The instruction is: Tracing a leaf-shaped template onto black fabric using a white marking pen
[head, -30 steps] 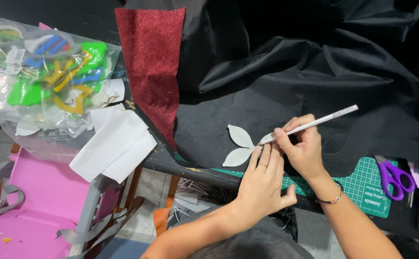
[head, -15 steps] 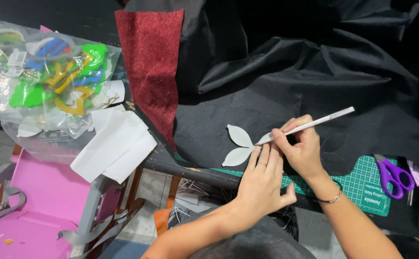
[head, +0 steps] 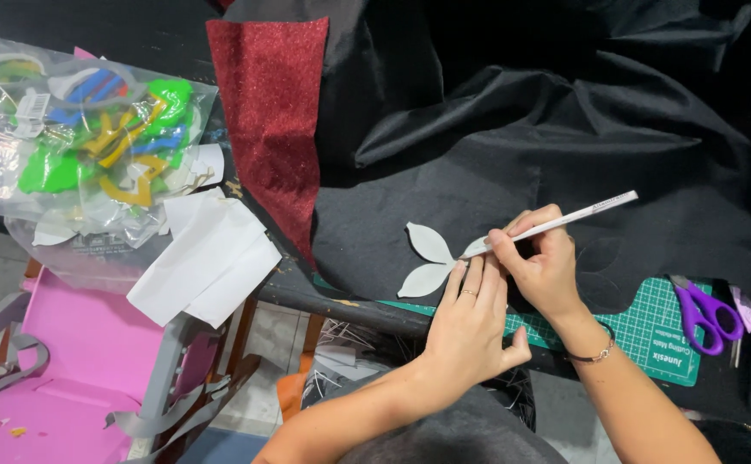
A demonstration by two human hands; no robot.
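Black cloth [head: 513, 112] draped over your table, green cutting mat [head: 650, 322] beneath, your right hand [head: 547, 266] pinching a white pencil [head: 556, 223], tip lower-left on the pale petal template [head: 427, 258], left hand [head: 470, 322] flat, holding nothing.

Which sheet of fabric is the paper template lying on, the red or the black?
The black fabric; the white template lies on it, right of the red glitter sheet.

Single head-worn view — it looks steeply down from above the person onto the black fabric [head: 496, 172] on the worktable, close in, both forearms entering from the lower edge.
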